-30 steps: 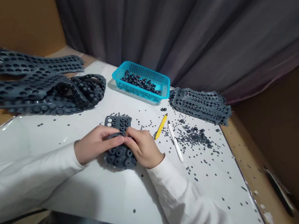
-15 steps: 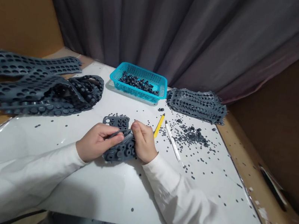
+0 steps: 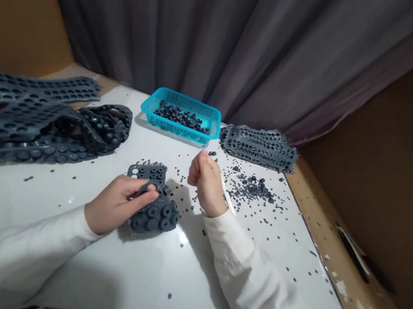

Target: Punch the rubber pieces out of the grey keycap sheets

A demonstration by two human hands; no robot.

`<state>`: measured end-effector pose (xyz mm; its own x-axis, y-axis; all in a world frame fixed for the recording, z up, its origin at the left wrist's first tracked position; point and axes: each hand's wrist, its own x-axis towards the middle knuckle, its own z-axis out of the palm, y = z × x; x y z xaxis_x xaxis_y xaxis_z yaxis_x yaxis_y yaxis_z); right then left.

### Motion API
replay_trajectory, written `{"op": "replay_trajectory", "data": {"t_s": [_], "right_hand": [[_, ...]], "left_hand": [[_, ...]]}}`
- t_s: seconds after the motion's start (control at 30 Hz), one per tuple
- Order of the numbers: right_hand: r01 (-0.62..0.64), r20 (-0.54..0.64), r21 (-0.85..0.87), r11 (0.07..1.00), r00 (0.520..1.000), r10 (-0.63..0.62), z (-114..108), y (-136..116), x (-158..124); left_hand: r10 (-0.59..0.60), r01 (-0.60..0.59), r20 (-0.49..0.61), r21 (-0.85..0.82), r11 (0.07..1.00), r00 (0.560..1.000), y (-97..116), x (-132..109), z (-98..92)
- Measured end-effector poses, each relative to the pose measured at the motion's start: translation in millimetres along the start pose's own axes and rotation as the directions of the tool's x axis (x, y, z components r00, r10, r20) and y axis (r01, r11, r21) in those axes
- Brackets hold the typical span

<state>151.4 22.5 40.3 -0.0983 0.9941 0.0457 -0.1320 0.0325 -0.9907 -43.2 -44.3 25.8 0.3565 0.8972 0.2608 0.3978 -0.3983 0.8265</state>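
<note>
A small dark grey rubber sheet [image 3: 153, 207] studded with round ring-shaped parts lies on the white tabletop [image 3: 126, 267] in front of me. My left hand [image 3: 118, 202] is closed on its left edge, thumb pressed on top. My right hand [image 3: 205, 180] is raised off the sheet, to its right, with the fingers pinched together; what they hold is too small to make out. Behind it stands a turquoise basket [image 3: 212, 119] of loose dark parts.
Long perforated grey rubber strips [image 3: 39, 120] pile up at the left. A stack of punched sheets [image 3: 258, 147] lies right of the basket. Loose grey parts and crumbs [image 3: 254, 188] scatter across the right of the tabletop. A brown board surface [image 3: 347, 281] borders the right edge.
My right hand has let go of the sheet and lifted up and back toward the basket, fingers pinched. My left hand stays on the sheet. The view has shifted right.
</note>
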Motion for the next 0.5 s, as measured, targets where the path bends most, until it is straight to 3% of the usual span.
{"op": "replay_trajectory", "data": {"t_s": [0.1, 0.17, 0.3, 0.5], "right_hand": [[-0.303, 0.236, 0.233, 0.924, 0.939, 0.249, 7, 1, -1], [-0.399, 0.348, 0.300, 0.866, 0.892, 0.290, 8, 0, -2], [-0.469, 0.500, 0.354, 0.809, 0.826, 0.260, 3, -4, -3], [-0.511, 0.559, 0.329, 0.794, 0.783, 0.272, 1, -5, -5]], "left_hand": [[-0.147, 0.145, -0.013, -0.120, 0.982, 0.989, -8, 7, 3.6], [-0.203, 0.194, -0.032, -0.179, 0.964, 0.979, -11, 8, 5.4], [-0.302, 0.265, -0.098, -0.280, 0.923, 0.948, -14, 5, 8.0], [-0.305, 0.259, -0.115, -0.303, 0.917, 0.945, -15, 4, 8.6]]}}
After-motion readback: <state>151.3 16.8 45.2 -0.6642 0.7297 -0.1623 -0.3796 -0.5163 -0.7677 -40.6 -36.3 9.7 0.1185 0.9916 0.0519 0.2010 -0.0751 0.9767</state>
